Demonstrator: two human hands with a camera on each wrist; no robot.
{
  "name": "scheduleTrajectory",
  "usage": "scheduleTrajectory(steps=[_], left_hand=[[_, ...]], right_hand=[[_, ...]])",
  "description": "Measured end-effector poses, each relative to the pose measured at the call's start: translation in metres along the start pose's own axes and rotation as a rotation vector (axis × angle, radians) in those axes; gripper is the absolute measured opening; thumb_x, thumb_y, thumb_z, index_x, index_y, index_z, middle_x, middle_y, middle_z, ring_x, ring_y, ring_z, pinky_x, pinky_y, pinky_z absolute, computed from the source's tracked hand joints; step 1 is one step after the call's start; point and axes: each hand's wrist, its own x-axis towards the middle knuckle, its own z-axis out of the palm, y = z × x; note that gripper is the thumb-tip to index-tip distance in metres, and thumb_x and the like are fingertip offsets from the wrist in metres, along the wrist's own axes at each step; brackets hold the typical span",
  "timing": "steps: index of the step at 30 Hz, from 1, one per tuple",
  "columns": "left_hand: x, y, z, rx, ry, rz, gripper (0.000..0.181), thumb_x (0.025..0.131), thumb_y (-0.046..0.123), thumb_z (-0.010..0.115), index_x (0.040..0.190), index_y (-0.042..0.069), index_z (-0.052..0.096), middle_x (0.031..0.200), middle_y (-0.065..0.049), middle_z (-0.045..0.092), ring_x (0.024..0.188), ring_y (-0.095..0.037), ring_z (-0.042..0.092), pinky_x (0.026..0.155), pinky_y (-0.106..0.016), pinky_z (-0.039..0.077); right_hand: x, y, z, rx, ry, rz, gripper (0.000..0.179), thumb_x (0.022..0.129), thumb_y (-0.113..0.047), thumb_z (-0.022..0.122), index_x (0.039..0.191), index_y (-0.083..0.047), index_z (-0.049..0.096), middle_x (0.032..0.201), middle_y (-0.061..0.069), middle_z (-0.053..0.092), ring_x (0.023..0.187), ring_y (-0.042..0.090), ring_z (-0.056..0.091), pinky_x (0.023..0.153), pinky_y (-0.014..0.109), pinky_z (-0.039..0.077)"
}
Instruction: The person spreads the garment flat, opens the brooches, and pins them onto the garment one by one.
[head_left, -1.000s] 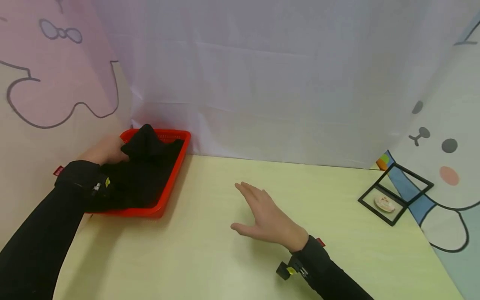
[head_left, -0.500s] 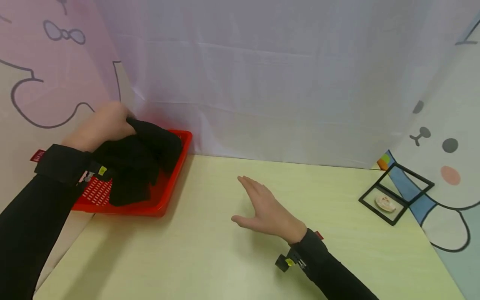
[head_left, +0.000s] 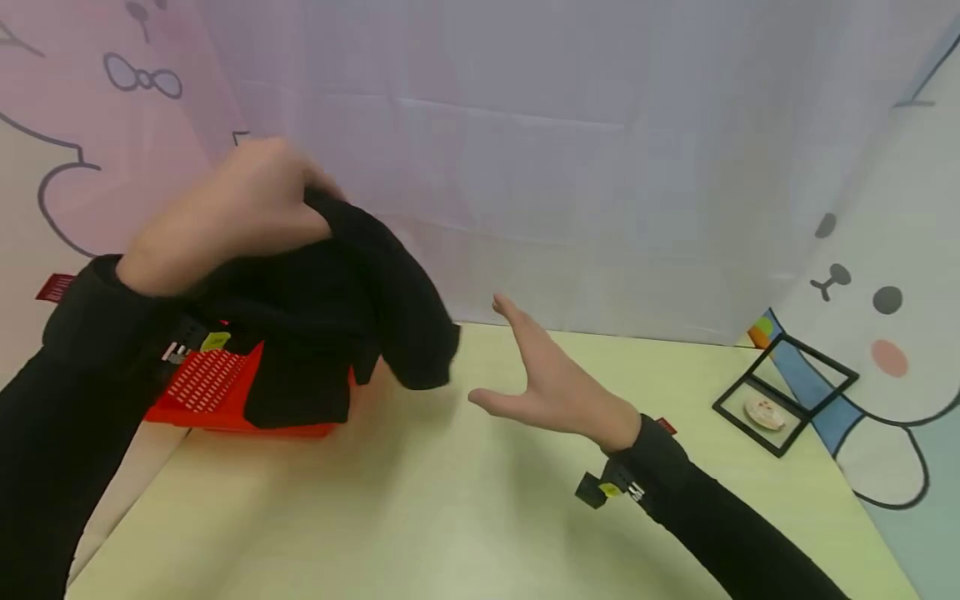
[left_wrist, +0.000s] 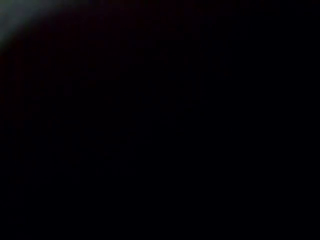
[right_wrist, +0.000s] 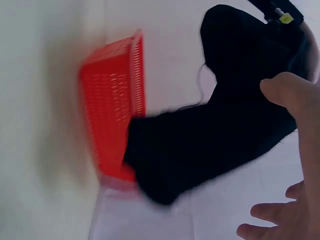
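A black cloth garment (head_left: 300, 308) hangs in loose folds from my left hand (head_left: 232, 208), whose fingers grip its upper edge. It is lifted above the red basket (head_left: 206, 383), and one tube-like part sticks out to the right. My right hand (head_left: 562, 387) is held over the table, thumb and fingers spread, holding nothing, just right of the cloth. In the right wrist view the garment (right_wrist: 200, 150) dangles beyond that hand's thumb, beside the slotted basket wall (right_wrist: 107, 110). The left wrist view is almost wholly dark.
A black folding frame (head_left: 783, 392) with a small pale oval thing (head_left: 765, 412) in it stands at the table's right edge. The pale yellow table (head_left: 450, 517) meets a whitish sheet (head_left: 525, 167) behind and cartoon-printed panels at both sides.
My left hand has raised the black garment out of the red basket and carried it up and to the right. My right hand has shifted slightly up and right, staying spread.
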Motion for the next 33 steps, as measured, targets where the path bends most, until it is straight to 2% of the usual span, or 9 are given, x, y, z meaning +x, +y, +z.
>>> scheduleTrajectory(steps=[4, 8, 12, 16, 20, 24, 29, 33], left_hand=[[0.001, 0.032, 0.005, -0.062, -0.004, 0.073, 0.027, 0.086, 0.006, 0.061, 0.102, 0.005, 0.082, 0.083, -0.012, 0.077, 0.062, -0.023, 0.059, 0.053, -0.032, 0.044], [0.002, 0.052, 0.019, -0.154, -0.025, 0.169, 0.026, 0.085, 0.005, 0.060, 0.091, 0.012, 0.084, 0.078, -0.004, 0.077, 0.064, -0.020, 0.060, 0.057, -0.032, 0.044], [0.001, 0.060, 0.036, -0.232, -0.093, 0.266, 0.019, 0.088, 0.010, 0.067, 0.082, 0.018, 0.083, 0.070, 0.004, 0.073, 0.061, -0.014, 0.059, 0.058, -0.031, 0.044], [-0.006, 0.060, 0.053, -0.307, -0.206, 0.303, 0.017, 0.091, 0.018, 0.074, 0.075, 0.019, 0.080, 0.060, 0.008, 0.064, 0.056, -0.010, 0.055, 0.057, -0.029, 0.047], [-0.012, 0.060, 0.070, -0.366, -0.358, 0.327, 0.018, 0.088, 0.007, 0.071, 0.073, 0.016, 0.077, 0.055, 0.008, 0.050, 0.051, -0.008, 0.044, 0.054, -0.027, 0.046], [-0.019, 0.066, 0.086, -0.380, -0.489, 0.380, 0.019, 0.087, 0.004, 0.073, 0.074, 0.017, 0.076, 0.056, 0.010, 0.051, 0.051, -0.006, 0.044, 0.055, -0.026, 0.049], [-0.024, 0.077, 0.102, -0.378, -0.621, 0.438, 0.010, 0.090, 0.011, 0.078, 0.082, 0.018, 0.079, 0.060, 0.012, 0.060, 0.051, -0.004, 0.049, 0.058, -0.024, 0.051], [-0.020, 0.078, 0.125, -0.382, -0.684, 0.509, 0.013, 0.091, 0.013, 0.078, 0.079, 0.017, 0.077, 0.057, 0.013, 0.051, 0.051, -0.002, 0.043, 0.056, -0.021, 0.045]], right_hand=[[0.006, -0.009, 0.002, 0.065, 0.080, 0.013, 0.113, 0.085, -0.050, 0.080, 0.167, -0.025, 0.005, 0.171, -0.004, 0.021, 0.156, 0.019, 0.027, 0.123, 0.053, 0.030], [0.006, -0.003, 0.013, 0.081, 0.237, 0.043, 0.104, 0.083, -0.038, 0.084, 0.163, -0.017, 0.021, 0.160, 0.004, 0.041, 0.141, 0.025, 0.048, 0.115, 0.052, 0.042], [0.003, 0.014, 0.019, 0.087, 0.383, -0.020, 0.067, 0.089, -0.016, 0.078, 0.148, -0.009, 0.046, 0.130, 0.012, 0.066, 0.111, 0.028, 0.068, 0.096, 0.049, 0.055], [-0.009, 0.026, 0.012, 0.062, 0.430, -0.098, 0.030, 0.091, -0.001, 0.072, 0.120, -0.005, 0.065, 0.106, 0.011, 0.074, 0.088, 0.023, 0.071, 0.080, 0.043, 0.059], [-0.030, 0.030, -0.004, 0.008, 0.389, -0.123, 0.019, 0.090, 0.003, 0.071, 0.106, -0.007, 0.070, 0.094, 0.006, 0.075, 0.077, 0.015, 0.066, 0.071, 0.035, 0.058], [-0.057, 0.031, -0.022, -0.025, 0.268, -0.117, 0.022, 0.090, 0.004, 0.071, 0.104, -0.013, 0.071, 0.092, 0.000, 0.074, 0.076, 0.008, 0.063, 0.069, 0.029, 0.056], [-0.082, 0.026, -0.043, 0.003, 0.089, -0.023, 0.026, 0.092, 0.004, 0.070, 0.103, -0.020, 0.070, 0.091, -0.009, 0.072, 0.076, 0.004, 0.061, 0.070, 0.026, 0.053], [-0.089, 0.027, -0.053, 0.050, -0.045, 0.074, 0.018, 0.095, -0.005, 0.071, 0.102, -0.021, 0.072, 0.090, -0.010, 0.069, 0.075, 0.005, 0.059, 0.070, 0.026, 0.051]])
